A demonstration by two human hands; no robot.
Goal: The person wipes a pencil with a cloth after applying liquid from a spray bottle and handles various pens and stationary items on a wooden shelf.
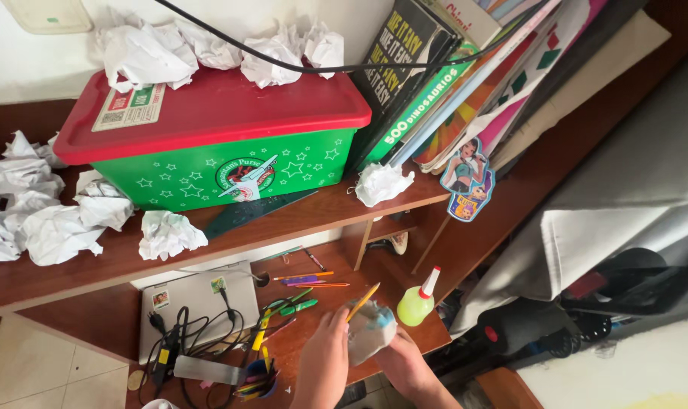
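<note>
Nearest to us, at the six o'clock edge of the view, our left hand (323, 362) and right hand (404, 363) meet over the lower worktop (314, 333). Between them sits a pale crumpled wad (370, 332) with a bluish patch on top; our left hand presses its nine o'clock side, and our right hand cups it from about five o'clock, so both grips are closed on it. A yellow pencil (363, 301) pokes up from the wad toward one o'clock; we think the left fingers pinch it, though the view is too small to be sure.

At three o'clock of the wad, just beside it, stands a lime squeeze bottle (417, 303) with a white and red tip. Toward ten o'clock lie loose pens and markers (302, 291), then a grey laptop (200, 303) with black cables (185, 333) tangled over it.

Farther off, at twelve o'clock, the wooden shelf (283, 220) carries a green box (223, 170) with a red lid (223, 113), and crumpled paper balls (170, 235) lie around and on it. At one o'clock, books (435, 83) lean against the box.
</note>
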